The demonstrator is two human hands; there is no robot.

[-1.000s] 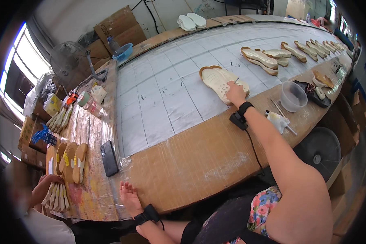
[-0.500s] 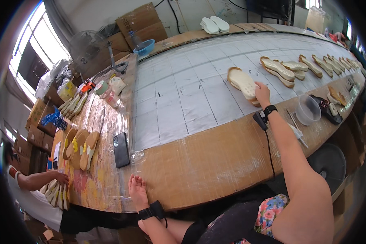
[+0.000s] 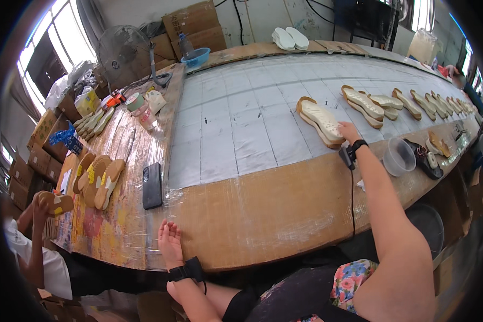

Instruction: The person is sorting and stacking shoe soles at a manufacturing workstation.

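Observation:
My right hand (image 3: 349,132) grips the near end of a cream shoe sole (image 3: 321,121) with a tan edge, which lies on the grey gridded sheet (image 3: 236,123). The fingertips rest over its end; part of the thumb side is hidden. A second layer seems to show under the sole's edge. My left hand (image 3: 170,239) lies palm up at the table's front edge, fingers loosely apart, with nothing in it. Just beyond it is a black phone (image 3: 152,186).
A row of soles (image 3: 363,106) runs along the sheet toward the far right. A clear plastic tub (image 3: 399,157) and a dark shoe (image 3: 425,159) stand by my right forearm. Tan soles (image 3: 95,180) lie on the left table. A co-worker's hand (image 3: 39,209) holds another sole (image 3: 57,204).
The sole under my right hand has settled flatter and turned slightly on the sheet. At the left, the co-worker has raised a tan sole. My left hand stays at the edge.

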